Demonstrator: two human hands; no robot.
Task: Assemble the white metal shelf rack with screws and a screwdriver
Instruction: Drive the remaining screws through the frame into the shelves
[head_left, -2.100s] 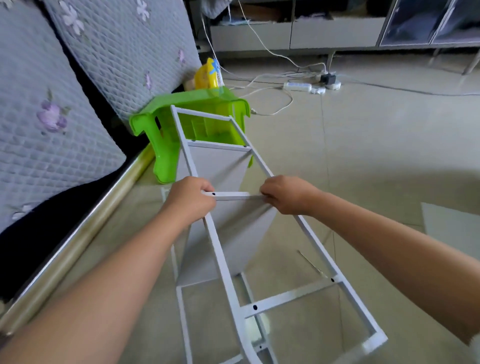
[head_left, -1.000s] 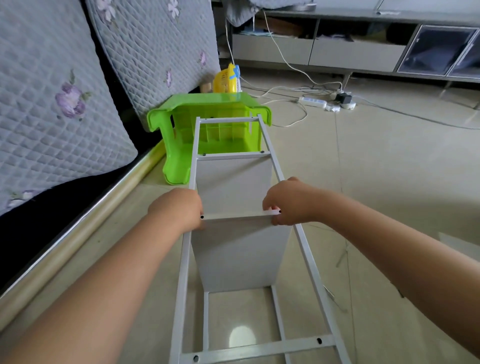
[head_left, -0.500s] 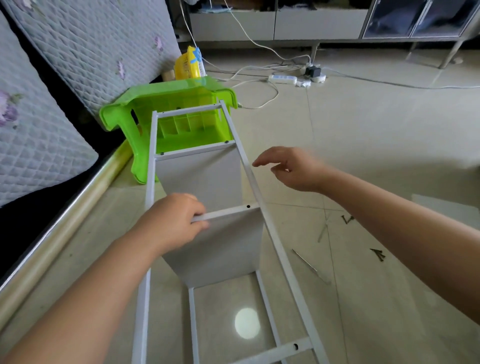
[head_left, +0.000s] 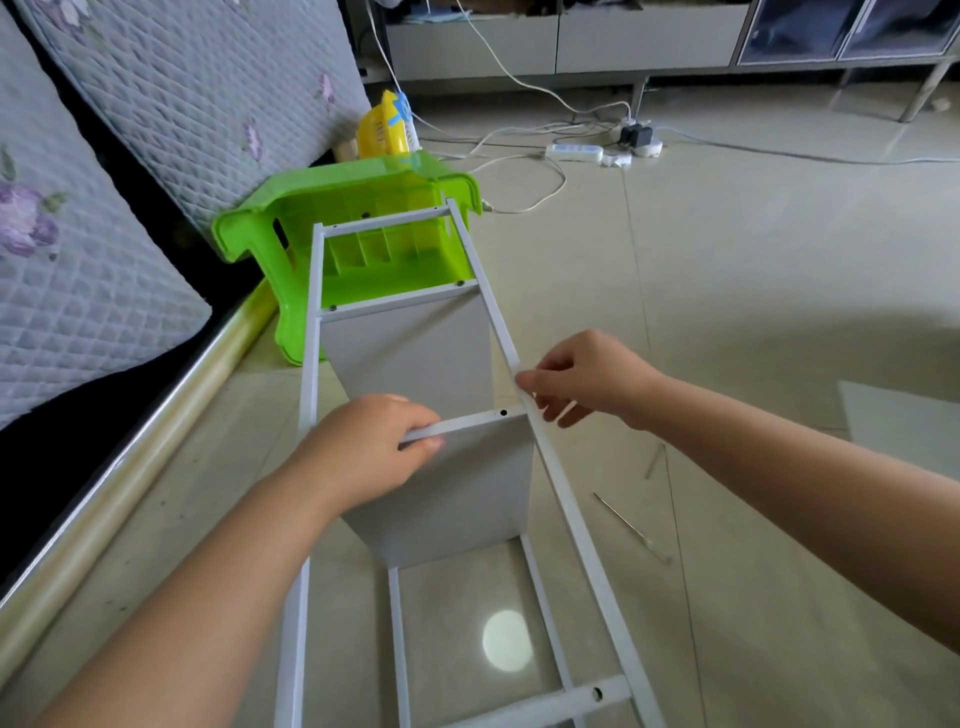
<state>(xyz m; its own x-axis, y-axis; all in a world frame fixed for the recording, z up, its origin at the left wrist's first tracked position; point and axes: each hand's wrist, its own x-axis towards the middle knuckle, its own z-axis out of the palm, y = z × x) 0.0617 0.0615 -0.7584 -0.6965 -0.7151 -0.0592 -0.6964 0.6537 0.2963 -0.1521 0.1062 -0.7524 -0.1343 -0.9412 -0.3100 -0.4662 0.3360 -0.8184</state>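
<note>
**Both hands on the rack, centre frame**

White metal shelf rack (head_left: 558, 499) lying lengthwise on the pale glossy tiled floor (head_left: 779, 312), running from lower centre up to a green plastic stool (head_left: 363, 208). Left hand (head_left: 363, 452) curled around a thin square-section crossbar (head_left: 467, 422) at mid-frame. Right hand (head_left: 587, 379) pinching the right side rail just beside a screw hole (head_left: 503, 413). Flat grey-white shelf panels between the rails. Thin metal rod (head_left: 628, 527) right of the rack.

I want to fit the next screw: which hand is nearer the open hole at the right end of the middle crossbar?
Right. The right hand pinches the side rail just beside the hole; the left hand grips the crossbar further along, toward its left end.
</note>
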